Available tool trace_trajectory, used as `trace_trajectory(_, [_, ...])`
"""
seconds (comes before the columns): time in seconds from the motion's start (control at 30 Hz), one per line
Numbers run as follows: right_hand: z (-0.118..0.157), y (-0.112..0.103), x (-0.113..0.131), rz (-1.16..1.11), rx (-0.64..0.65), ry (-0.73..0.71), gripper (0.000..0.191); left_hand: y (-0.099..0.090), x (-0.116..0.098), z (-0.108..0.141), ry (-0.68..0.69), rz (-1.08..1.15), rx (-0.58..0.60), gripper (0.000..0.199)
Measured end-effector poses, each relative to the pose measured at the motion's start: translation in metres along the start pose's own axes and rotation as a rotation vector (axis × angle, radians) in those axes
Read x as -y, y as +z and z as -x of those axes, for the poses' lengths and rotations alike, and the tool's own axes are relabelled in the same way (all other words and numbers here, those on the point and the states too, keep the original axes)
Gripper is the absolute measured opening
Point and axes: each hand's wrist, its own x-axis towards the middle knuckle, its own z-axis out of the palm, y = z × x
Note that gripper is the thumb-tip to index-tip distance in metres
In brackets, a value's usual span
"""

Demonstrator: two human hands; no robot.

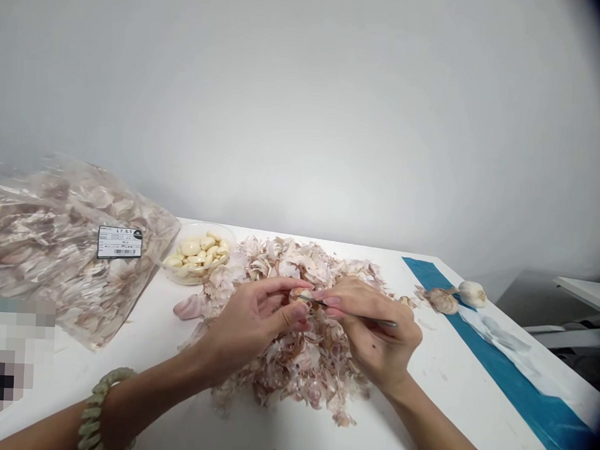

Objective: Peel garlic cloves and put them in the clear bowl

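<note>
Two hands meet over the pile, and both are occupied. Our left hand (256,316) pinches a garlic clove (304,296) between thumb and fingertips; our right hand (382,328) is closed around a slim metal tool (389,322), whose exact kind we cannot tell. The relation that matters here is tip to clove: the tool slants across from the right, its near end poking out past our right fingers, its tip at the clove's face. The clove sits left of the right hand, within the left hand's grip, too covered for us to read its long axis.

Beneath both hands spreads a heap of papery skins (303,378) on the white desk (395,425). Left of the heap, we see a clear tub (181,275) of peeled cloves (209,251), nearer the left hand, and beyond it a labelled plastic bag (70,261) full of skins. To the right, a brownish bulb (443,300) and a white bulb (472,294) lie by a blue strip (502,376).
</note>
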Motion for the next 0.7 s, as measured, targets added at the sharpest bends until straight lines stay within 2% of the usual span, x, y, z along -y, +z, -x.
trace_trajectory(0.17, [0.0027, 0.0039, 0.0025, 0.031, -0.066, -0.013, 0.041, 0.0031, 0.0024, 0.0015, 0.037, 0.029, -0.085, 0.032])
trace_trajectory(0.3, [0.0023, 0.0059, 0.004, 0.031, -0.072, -0.01, 0.041, 0.0045, 0.0025, 0.0022, 0.037, -0.006, -0.153, 0.028])
trace_trajectory(0.7, [0.0085, 0.009, 0.0058, 0.08, -0.136, 0.065, 0.038, 0.0042, 0.0035, 0.0016, 0.03, 0.009, -0.193, 0.035])
